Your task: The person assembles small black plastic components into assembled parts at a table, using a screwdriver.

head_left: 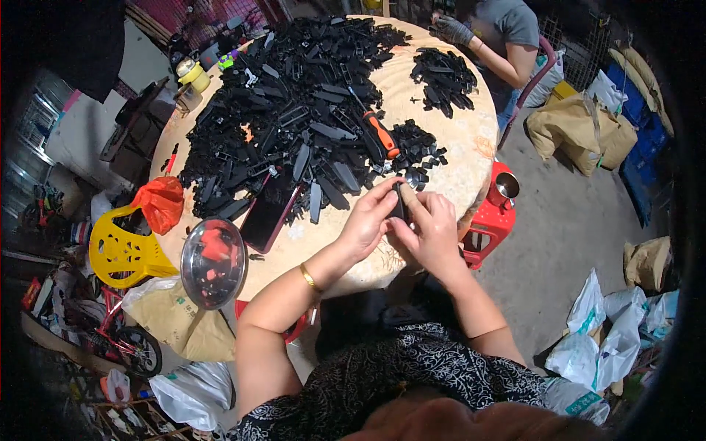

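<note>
- A small dark part (398,210) is held between both hands, just above the near edge of the round surface (460,151).
- By the left grip (365,226), the part is pinched between thumb and fingers.
- By the right grip (432,229), the part's other side is clasped, with the fingers curled around it; its exact shape is hidden.
- Much of the surface is covered by a large heap of black parts (257,136); a smaller black pile (443,79) is set apart at the far right.
- An orange-and-black screwdriver (381,135) is laid at the heap's right side.
- A dark phone-like device (268,217) is placed at the heap's near edge, left of the hands.
- A shiny metal bowl (193,275) is seen at the surface's left edge, near a red plastic bag (159,203).
- Across the surface, a co-worker's gloved hand (452,31) is raised; what is held there cannot be told.
</note>
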